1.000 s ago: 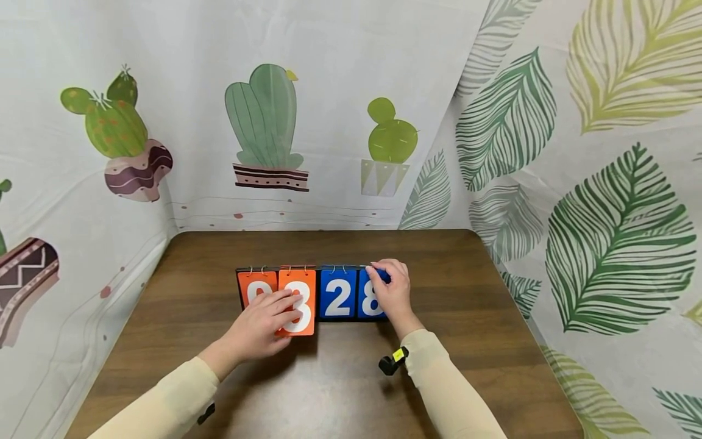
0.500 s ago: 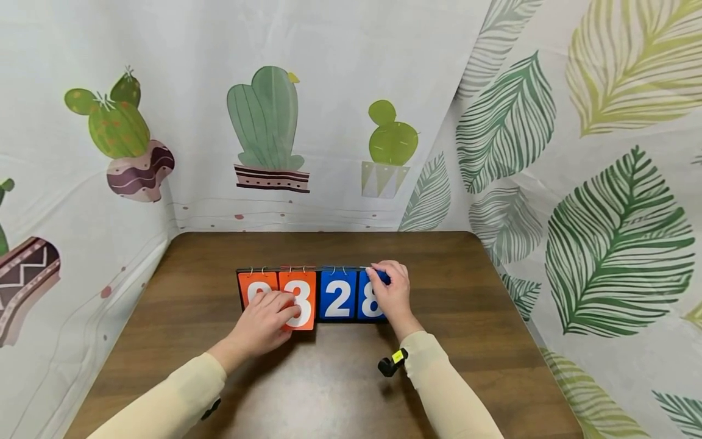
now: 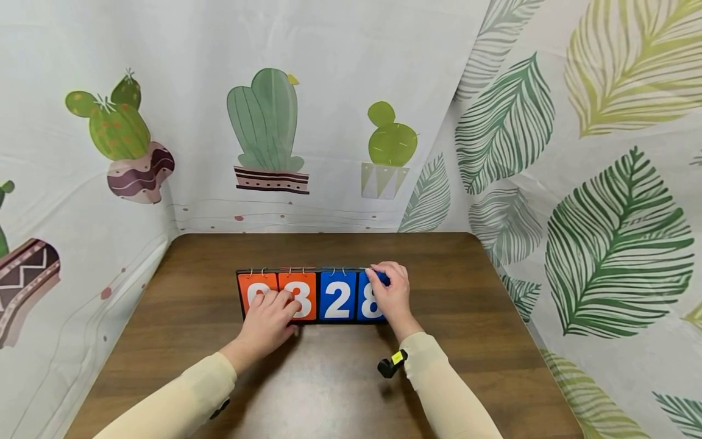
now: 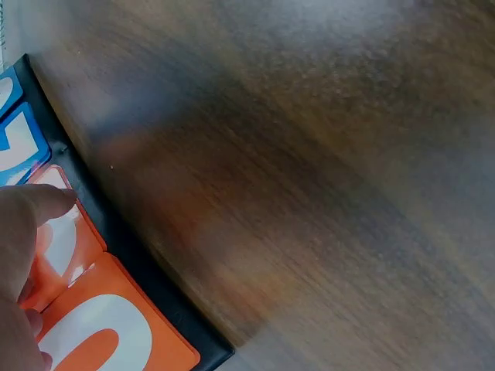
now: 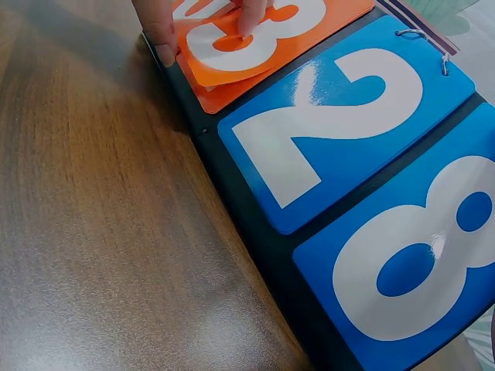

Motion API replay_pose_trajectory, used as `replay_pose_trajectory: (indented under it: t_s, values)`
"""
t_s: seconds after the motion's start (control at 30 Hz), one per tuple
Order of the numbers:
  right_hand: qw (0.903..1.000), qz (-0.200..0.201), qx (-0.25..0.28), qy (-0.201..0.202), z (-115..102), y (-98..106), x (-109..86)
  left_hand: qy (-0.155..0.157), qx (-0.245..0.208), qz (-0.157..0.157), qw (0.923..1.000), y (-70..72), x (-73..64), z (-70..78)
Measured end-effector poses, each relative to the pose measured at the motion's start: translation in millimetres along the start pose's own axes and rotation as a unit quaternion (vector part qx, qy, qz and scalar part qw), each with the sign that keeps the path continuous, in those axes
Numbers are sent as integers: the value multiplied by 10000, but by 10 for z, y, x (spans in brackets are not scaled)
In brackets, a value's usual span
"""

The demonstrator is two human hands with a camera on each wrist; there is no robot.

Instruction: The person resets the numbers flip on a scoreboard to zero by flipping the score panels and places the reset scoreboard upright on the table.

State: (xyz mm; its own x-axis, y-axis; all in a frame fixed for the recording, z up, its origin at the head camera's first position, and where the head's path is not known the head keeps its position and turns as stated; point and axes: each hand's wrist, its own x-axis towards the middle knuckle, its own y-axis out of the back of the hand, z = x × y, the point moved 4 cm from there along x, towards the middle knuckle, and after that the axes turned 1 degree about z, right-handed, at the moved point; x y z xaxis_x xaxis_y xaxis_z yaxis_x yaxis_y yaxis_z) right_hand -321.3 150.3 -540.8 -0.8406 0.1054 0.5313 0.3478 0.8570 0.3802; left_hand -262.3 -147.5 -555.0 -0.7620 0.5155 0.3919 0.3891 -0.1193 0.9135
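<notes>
Observation: the orange 3 card has swung down. A moment ago its lower edge hung out past the flip scoreboard; now it lies nearly level with the neighbouring cards. I take this as the orange side settling on a 3, though in the right wrist view the card is lifted slightly off the orange sheet beneath.

My left hand is released rather than grasping: bent fingertips rest on the card's face, thumb beside the scoreboard's bottom edge. My right hand is unchanged, pinching the scoreboard's top right corner.

Layout, left to right along the scoreboard: an orange card, apparently 0, partly hidden by my fingers; the 3; the blue 2 card; the blue 8 card.

Materials: cards thin, glossy, round-cornered, thick white numerals; metal rings looped through the top edge; scoreboard backing matte black. Beneath the scoreboard, the table shows brown wood grain with a soft sheen.
</notes>
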Motion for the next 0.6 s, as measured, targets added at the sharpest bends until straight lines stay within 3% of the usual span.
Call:
replay_pose_trajectory:
  t_s: [0.17, 0.43, 0.53, 0.6]
  values:
    - [9999, -43, 8, -92, -3, 4, -5, 45, -32, -48, 10000, 12, 17, 5]
    - [10000, -45, 28, -51, -9, 9, -3, -239, -687, 701, 9949, 235, 178, -77]
    - [10000, -34, 29, 1, -8, 9, 0, 101, -1322, 971, 9864, 382, 298, -146]
    - [10000, -26, 33, 18, -2, 8, 0, 525, -1889, 1056, 9749, 462, 391, -204]
